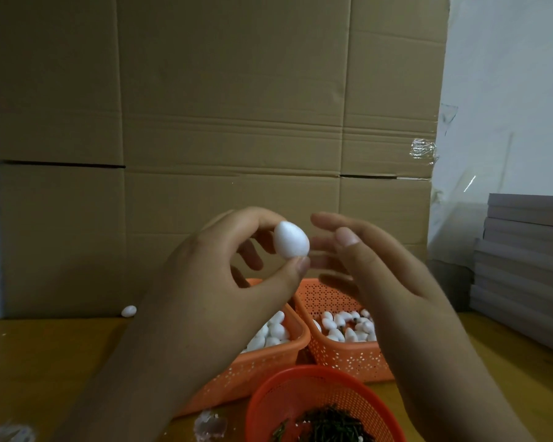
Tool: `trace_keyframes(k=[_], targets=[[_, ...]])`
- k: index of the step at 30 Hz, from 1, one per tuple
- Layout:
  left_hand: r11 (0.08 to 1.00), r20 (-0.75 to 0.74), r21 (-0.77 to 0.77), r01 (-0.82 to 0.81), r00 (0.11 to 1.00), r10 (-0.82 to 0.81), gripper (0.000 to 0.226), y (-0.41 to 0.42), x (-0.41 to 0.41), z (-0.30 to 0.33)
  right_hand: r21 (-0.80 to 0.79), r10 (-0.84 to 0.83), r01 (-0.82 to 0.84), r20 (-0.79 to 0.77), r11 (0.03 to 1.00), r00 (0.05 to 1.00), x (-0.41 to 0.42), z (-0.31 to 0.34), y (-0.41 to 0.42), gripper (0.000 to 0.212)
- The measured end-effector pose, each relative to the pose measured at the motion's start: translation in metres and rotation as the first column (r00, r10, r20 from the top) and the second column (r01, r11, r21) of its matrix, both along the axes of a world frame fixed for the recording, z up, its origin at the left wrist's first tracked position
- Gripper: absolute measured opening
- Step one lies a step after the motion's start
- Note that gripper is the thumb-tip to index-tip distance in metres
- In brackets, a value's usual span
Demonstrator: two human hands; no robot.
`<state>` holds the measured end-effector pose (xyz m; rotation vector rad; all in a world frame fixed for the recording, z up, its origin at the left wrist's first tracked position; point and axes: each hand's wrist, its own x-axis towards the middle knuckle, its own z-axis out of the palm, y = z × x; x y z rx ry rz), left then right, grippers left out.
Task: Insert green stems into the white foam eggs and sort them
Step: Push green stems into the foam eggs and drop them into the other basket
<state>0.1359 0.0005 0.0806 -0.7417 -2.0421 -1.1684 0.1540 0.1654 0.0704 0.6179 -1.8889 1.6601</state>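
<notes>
Fingertips (300, 264) of the left hand (217, 272) pinch a small white foam egg (291, 239), raised beside the right hand (374, 266), whose straight, empty fingers suggest no stem is picked yet.

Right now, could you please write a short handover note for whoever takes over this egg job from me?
Left hand: pinching one foam egg, no stem visible in it.
Right hand: open beside the egg, holding nothing.
Left basket: plain eggs. Right basket: eggs, some with dark ends, apparently stemmed. Round basket, nearest: green stems.
Stray egg lies on the table by the cardboard.
Left to do: take a stem, push it into the held egg, drop it in the right basket, repeat.
</notes>
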Motion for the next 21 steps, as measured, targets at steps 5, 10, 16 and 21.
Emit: trace_keyframes(k=[5,10,16,21], targets=[[1.0,0.006,-0.022,0.009,1.0,-0.009,0.028,0.001,0.0,0.001,-0.071,0.264,-0.254,0.248,0.965,0.932,-0.008,-0.002,-0.003,0.041],[1.0,0.003,-0.022,0.019,1.0,-0.019,0.027,-0.001,-0.001,0.0,-0.194,0.286,-0.247,0.208,0.949,0.935,-0.008,0.002,0.003,0.039],[1.0,-0.029,-0.026,0.01,1.0,-0.011,0.026,-0.001,-0.002,-0.001,-0.227,0.241,-0.201,0.168,0.953,0.956,-0.005,0.005,0.004,0.034],[0.993,-0.078,-0.085,-0.088,0.994,0.082,0.021,-0.004,-0.01,-0.004,-0.205,0.147,-0.124,0.098,0.971,0.984,0.0,0.006,0.004,0.028]])
